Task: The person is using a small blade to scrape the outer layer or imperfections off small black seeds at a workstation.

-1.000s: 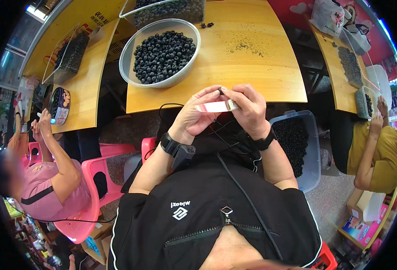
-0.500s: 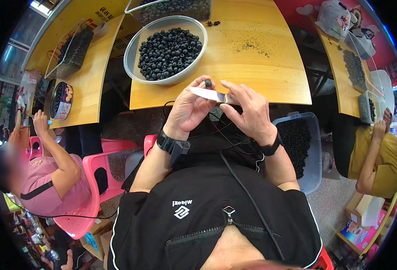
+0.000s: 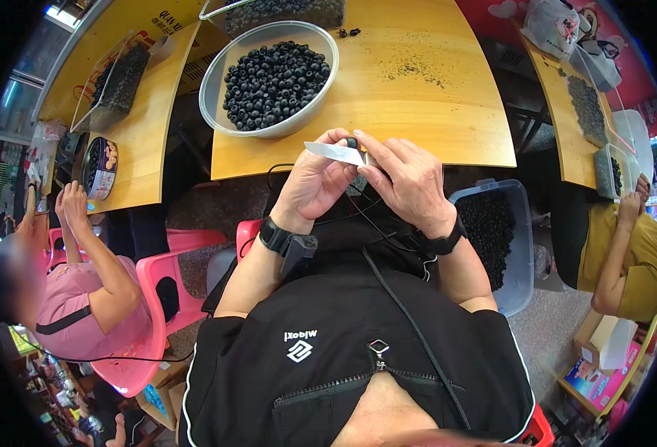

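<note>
Over the near edge of the wooden table [image 3: 447,123], my two hands meet. My left hand [image 3: 310,182] pinches a small round black piece [image 3: 352,142], like a bead or nut, at its fingertips. My right hand [image 3: 414,186] grips a short knife [image 3: 332,151]; its blade points left across my left fingers. The right fingertips press close to the black piece, and the knife's handle is mostly hidden. Beyond my left hand stands a clear plastic bowl [image 3: 211,97] heaped with similar black pieces [image 3: 275,82], several with pale round spots.
A clear rectangular tub [image 3: 284,15] of black pieces stands at the table's far edge, with dark crumbs [image 3: 416,71] to its right. Right of my lap, a plastic bin [image 3: 520,246] holds more. Co-workers sit left [image 3: 94,302] and right [image 3: 626,257]. A pink chair [image 3: 157,290] stands left.
My right hand has shifted slightly left, its fingertips now at the black piece. The blade has tilted and moved a little left. The co-worker on the left has brought both hands together.
</note>
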Action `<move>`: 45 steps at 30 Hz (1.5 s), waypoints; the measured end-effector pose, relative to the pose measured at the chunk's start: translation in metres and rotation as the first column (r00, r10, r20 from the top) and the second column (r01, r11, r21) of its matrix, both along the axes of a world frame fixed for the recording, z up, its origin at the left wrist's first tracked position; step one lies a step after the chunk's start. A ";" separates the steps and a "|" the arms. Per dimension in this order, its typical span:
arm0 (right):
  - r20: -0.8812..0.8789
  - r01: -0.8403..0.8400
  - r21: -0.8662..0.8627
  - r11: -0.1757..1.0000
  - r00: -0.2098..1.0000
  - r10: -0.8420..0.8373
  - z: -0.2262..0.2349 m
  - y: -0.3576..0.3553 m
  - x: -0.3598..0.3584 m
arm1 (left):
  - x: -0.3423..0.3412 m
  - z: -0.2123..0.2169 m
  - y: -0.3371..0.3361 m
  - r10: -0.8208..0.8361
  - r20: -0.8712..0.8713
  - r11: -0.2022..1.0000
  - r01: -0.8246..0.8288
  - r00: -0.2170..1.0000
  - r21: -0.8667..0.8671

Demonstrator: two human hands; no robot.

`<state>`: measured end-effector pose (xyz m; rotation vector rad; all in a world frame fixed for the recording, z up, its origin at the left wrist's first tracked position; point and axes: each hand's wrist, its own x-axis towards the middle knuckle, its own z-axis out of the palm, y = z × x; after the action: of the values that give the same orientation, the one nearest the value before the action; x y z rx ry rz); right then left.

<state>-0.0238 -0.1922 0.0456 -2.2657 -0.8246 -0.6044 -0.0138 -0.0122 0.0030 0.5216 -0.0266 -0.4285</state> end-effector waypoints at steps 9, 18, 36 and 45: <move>0.000 -0.010 0.025 1.000 1.000 0.010 -0.003 0.000 0.003 | 0.002 -0.002 0.002 -0.016 0.029 1.000 0.016 0.999 -0.016; -0.010 0.083 -0.018 0.996 0.996 -0.083 -0.013 0.004 0.008 | 0.011 -0.015 0.008 0.042 0.029 0.997 -0.041 0.999 -0.058; -0.153 0.024 0.275 0.961 0.988 0.019 -0.025 -0.002 0.009 | -0.006 -0.010 -0.010 -0.035 -0.078 0.998 0.039 0.996 0.047; -0.123 -0.026 0.247 0.969 0.991 0.058 -0.019 0.004 0.003 | -0.004 -0.010 -0.002 -0.116 -0.184 0.993 0.112 0.976 -0.032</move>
<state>-0.0208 -0.1880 0.0267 -2.0343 -0.6925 -0.5041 -0.0180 -0.0140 -0.0070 0.4589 0.1192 -0.5871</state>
